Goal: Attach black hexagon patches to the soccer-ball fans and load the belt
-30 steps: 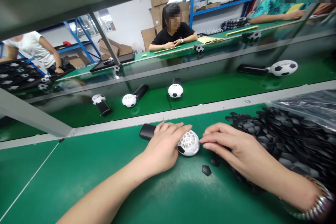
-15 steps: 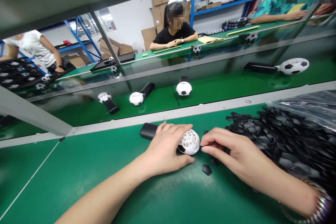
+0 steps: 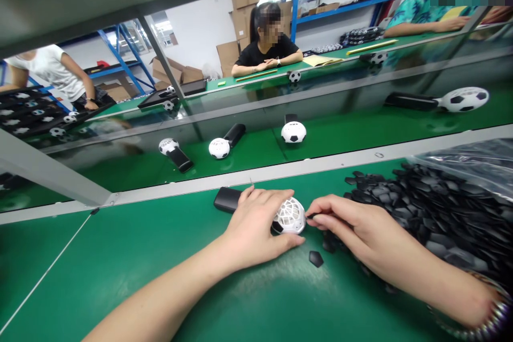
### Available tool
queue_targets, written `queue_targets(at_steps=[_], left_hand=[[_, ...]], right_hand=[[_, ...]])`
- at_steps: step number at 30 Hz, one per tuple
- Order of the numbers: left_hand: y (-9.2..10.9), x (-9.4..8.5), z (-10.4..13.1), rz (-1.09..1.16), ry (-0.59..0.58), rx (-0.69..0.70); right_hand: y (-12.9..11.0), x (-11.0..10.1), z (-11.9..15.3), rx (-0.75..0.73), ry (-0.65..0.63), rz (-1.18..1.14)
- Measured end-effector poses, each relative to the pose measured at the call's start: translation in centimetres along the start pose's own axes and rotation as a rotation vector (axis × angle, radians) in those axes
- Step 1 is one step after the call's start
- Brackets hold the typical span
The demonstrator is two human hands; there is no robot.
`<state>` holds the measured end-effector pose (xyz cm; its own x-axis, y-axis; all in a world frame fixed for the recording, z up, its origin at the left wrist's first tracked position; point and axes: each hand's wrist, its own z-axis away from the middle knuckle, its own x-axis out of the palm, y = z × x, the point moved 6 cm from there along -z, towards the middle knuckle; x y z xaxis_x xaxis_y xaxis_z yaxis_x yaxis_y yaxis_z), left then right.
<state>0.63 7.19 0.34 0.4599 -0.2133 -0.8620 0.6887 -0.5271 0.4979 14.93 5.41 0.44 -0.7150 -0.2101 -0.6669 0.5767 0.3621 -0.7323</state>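
On the green work surface lies a device with a white, football-patterned round head (image 3: 292,216) and a black handle (image 3: 226,200). My left hand (image 3: 256,224) is wrapped over it where head and handle meet, hiding that part. Just right of the head, my right hand (image 3: 340,224) pinches a small black piece (image 3: 311,216) between thumb and fingertips, close to the head's right edge. A loose black pentagon piece (image 3: 316,258) lies on the surface below my right hand.
A large pile of black pieces (image 3: 449,214) spreads at the right, partly under a clear plastic bag (image 3: 476,165). Beyond a metal rail (image 3: 208,181), several football devices lie on a green belt (image 3: 260,157). People are at the far side, and a post (image 3: 52,165) stands at left.
The nearer devices on the belt have shifted right, and those in the farther row slightly left. My right fingertips now show a black piece between them; my left thumb has moved slightly right.
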Motion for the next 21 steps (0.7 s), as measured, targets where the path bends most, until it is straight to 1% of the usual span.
queue_targets(at_steps=[1, 4, 6, 11, 16, 21], left_hand=[[0.0, 0.0, 0.0, -0.001, 0.001, -0.001], [0.0, -0.1, 0.0, -0.005, 0.007, 0.0], [0.0, -0.1, 0.0, -0.003, 0.01, 0.001], [0.1, -0.1, 0.0, 0.009, 0.017, -0.007], [0.2, -0.1, 0.1, 0.028, 0.042, -0.017], [0.3, -0.3, 0.0, 0.069, 0.047, -0.014]], right_hand=[[0.0, 0.0, 0.0, 0.01, 0.004, -0.004], [-0.5, 0.1, 0.1, -0.034, 0.009, -0.014], [-0.6, 0.3, 0.1, -0.035, 0.006, -0.023], [-0.2, 0.9, -0.2, 0.016, -0.004, -0.122], [0.7, 1.6, -0.5, 0.173, -0.003, -0.267], [0.5, 1.5, -0.7, 0.148, 0.013, -0.247]])
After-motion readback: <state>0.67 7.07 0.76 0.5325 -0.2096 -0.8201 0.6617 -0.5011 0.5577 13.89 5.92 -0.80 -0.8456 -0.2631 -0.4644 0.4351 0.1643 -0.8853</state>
